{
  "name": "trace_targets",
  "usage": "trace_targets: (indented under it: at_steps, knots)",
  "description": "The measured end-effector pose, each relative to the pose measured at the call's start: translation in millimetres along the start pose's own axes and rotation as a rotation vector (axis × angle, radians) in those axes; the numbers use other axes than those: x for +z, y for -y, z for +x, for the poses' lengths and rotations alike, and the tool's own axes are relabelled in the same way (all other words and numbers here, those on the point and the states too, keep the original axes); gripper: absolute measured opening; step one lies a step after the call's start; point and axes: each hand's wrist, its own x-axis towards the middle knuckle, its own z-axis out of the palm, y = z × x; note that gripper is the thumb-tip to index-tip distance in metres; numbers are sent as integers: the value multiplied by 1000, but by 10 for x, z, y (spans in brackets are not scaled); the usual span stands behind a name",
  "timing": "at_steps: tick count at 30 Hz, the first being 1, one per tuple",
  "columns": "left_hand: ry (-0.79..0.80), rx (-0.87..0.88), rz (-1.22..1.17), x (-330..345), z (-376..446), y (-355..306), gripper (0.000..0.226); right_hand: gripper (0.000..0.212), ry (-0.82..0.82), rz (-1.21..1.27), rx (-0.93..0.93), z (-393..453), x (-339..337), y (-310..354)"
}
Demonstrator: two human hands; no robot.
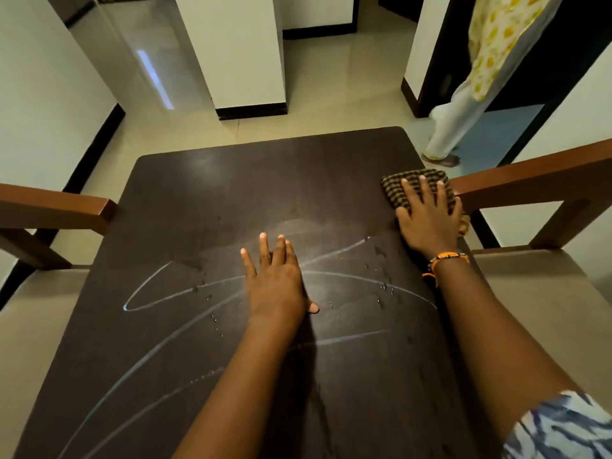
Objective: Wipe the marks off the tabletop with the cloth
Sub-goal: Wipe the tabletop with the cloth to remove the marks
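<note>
Bench (185,200): dark brown top with rounded far corners, under both hands and filling most of the view.
Left hand (276,283): flat, palm down on the bench near its middle, fingers spread and straight, gripping nothing; thumb tip pokes out on its right side.
Right hand (429,220): palm down with fingers spread, pressed on top of the cloth at the bench's right edge, farther out than the left hand; it lies flat on the fabric rather than closing around it.
Cloth (397,190): folded, woven in dark and tan checks, lying on the bench beneath the right hand; its far and left parts stick out past the fingers, and a small bit shows by the little finger.
Marks (185,286): pale chalk-like loops and long curved strokes, running under and around the left hand, out to its left and across toward the right forearm; more lines sweep toward the near-left corner.
Smear (318,226): a faint hazy streak on the bench between the two hands.
Droplets (384,288): small wet beads scattered right and left of the left hand.
Wristband (447,260): orange and dark beaded thread on the right wrist.
Sleeve (563,429): blue and white patterned, on the right upper arm.
Chairs (536,183): wooden armrests on either side, outside each hand.
Other person (463,104): legs in white trousers, standing on the floor beyond the right hand.
</note>
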Motion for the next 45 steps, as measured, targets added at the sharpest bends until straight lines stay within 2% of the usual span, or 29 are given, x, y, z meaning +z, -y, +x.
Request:
trace_targets:
  at_steps: [2, 7, 11, 14, 18, 21, 24, 28, 31, 33, 35, 37, 42, 45]
  knots:
    - [5, -22, 39, 8, 8, -2, 113, 57, 3, -17, -50, -144, 33, 250]
    - [2, -60, 185, -11, 37, -40, 115, 58, 60, 1, -398, -724, 232, 1084]
    - [-8, -69, 225, 3, -4, -79, 110, 63, 115, -6, -536, -897, 200, 1014]
    - [16, -85, 250, -8, -19, -63, 112, 68, 82, -25, -441, -805, 88, 528]
    - [11, -85, 263, -6, -25, -62, 111, 60, 45, -30, -111, -689, -102, -226]
    - [3, -75, 253, 1, -37, -59, 109, 56, 16, 8, 49, -748, -105, -274]
    - [-30, -7, 204, 31, -124, -21, 103, 58, 21, 14, 67, -883, -72, -26]
    - [-69, 63, 127, 133, -466, 165, 94, 60, 37, -28, -115, -1205, 57, 615]
    - [-13, 70, 152, 205, -789, 304, 99, 68, 108, -3, -366, -1522, 179, 1117]
    - [31, 54, 151, 218, -916, 375, 105, 74, 180, -25, -520, -1578, 166, 1153]
    - [61, 51, 157, 213, -968, 420, 108, 73, 189, -60, -579, -1534, 90, 960]
    - [77, 58, 164, 226, -976, 432, 109, 71, 150, -82, -497, -1469, 15, 646]
    - [61, 47, 120, 252, -989, 440, 110, 64, 90, -39, -62, -1401, -163, -235]
    - [46, 47, 124, 255, -979, 430, 110, 57, 61, -10, 100, -1454, -179, -294]
